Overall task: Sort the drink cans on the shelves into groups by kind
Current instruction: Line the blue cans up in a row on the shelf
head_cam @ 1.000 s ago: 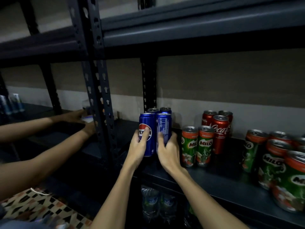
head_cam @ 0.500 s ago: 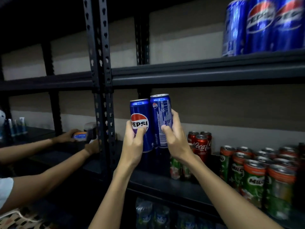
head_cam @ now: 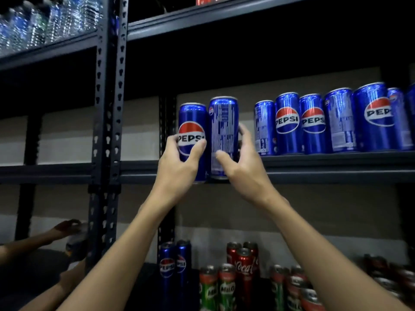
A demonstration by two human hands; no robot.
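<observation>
My left hand [head_cam: 179, 167] grips a blue Pepsi can [head_cam: 192, 122] with its logo toward me. Beside it my right hand [head_cam: 242, 162] grips a second Pepsi can [head_cam: 224, 124] that shows its printed back. Both cans are upright, side by side, at the front edge of the middle shelf [head_cam: 314, 164], their bottoms level with its lip. A row of several Pepsi cans [head_cam: 312, 124] stands on that shelf to the right. On the lower shelf stand two more Pepsi cans [head_cam: 175, 265], three red Coca-Cola cans [head_cam: 244, 263] and several green Milo cans [head_cam: 226, 288].
A perforated dark upright post [head_cam: 110, 131] stands left of my hands. Water bottles [head_cam: 45, 19] fill the top left shelf. Another person's hands [head_cam: 67, 227] reach into the lower left shelf bay. More Milo cans [head_cam: 296, 288] crowd the lower right.
Both my hands lifted the two Pepsi cans from the lower shelf up to the edge of the middle shelf, left of the Pepsi row. My view tilted upward.
</observation>
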